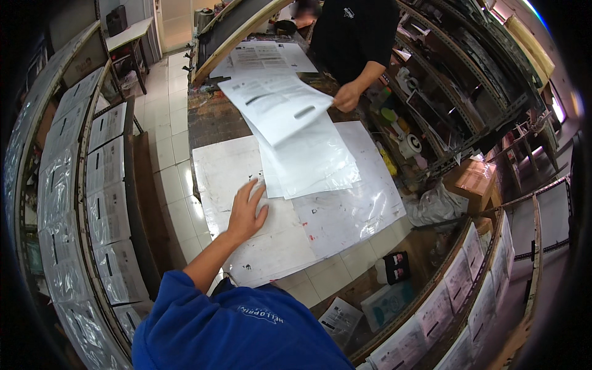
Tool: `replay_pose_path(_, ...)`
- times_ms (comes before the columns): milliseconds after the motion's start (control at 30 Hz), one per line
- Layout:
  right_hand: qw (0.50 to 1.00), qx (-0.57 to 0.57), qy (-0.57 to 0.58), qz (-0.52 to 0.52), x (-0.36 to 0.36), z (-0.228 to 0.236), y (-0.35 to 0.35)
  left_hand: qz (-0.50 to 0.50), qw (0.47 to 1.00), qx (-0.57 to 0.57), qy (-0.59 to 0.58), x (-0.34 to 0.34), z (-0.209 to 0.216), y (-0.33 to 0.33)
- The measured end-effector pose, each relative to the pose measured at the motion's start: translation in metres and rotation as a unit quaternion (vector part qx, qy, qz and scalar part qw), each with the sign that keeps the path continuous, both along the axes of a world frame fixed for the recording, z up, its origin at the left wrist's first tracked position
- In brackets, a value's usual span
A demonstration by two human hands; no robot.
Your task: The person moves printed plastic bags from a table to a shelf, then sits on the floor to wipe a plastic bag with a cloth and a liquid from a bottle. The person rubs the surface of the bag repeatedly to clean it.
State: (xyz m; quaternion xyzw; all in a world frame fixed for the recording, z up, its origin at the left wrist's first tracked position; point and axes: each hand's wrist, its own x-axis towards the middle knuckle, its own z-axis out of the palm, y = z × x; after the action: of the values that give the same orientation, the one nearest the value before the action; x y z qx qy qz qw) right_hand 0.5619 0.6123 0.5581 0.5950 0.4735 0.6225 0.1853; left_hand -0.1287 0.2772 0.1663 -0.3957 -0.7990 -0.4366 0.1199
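My left hand [246, 213] reaches over the white-covered table, its fingers spread and the thumb apart. Its fingertips are at the left edge of a small pile of white plastic bags [311, 161]; whether they touch it I cannot tell. Above the pile, a co-worker's hand [347, 97] grips the right corner of a printed white plastic bag [277, 111] with a cut-out handle slot. That bag is lifted at a slant, partly covering the pile. My right hand is not in view.
White sheets [246, 246] with ink specks cover the table's near part. A wooden-framed screen [240, 40] stands tilted at the far left. Racks of printed bags [105, 209] line my left, with more bags [425, 320] at lower right. A cardboard box [472, 180] sits right.
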Motion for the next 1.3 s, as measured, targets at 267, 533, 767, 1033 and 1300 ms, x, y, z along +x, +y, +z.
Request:
replay_pose_path(267, 0.999, -0.022, 0.030, 0.002, -0.025, 0.002, -0.014, -0.083, 0.976, -0.128, 0.157, -0.023, 0.016, 0.055)
replay_pose_path(533, 0.996, -0.042, 0.071, -0.043, -0.046, 0.004, -0.020, -0.169, 0.951, -0.215, 0.146, 0.049, -0.028, 0.081)
replay_pose_path(767, 0.996, -0.062, 0.063, -0.003, -0.049, 0.001, -0.024, -0.254, 0.931, -0.207, 0.163, 0.115, -0.032, 0.036)
replay_pose_path(1033, 0.990, -0.090, 0.079, 0.070, 0.038, 0.015, 0.010, -0.347, 0.929, -0.115, 0.059, 0.147, -0.028, 0.026)
replay_pose_path(1300, 0.850, -0.203, 0.290, 0.391, -0.069, -0.095, 0.012, -0.409, 0.910, -0.061, 0.022, 0.158, -0.016, 0.019)
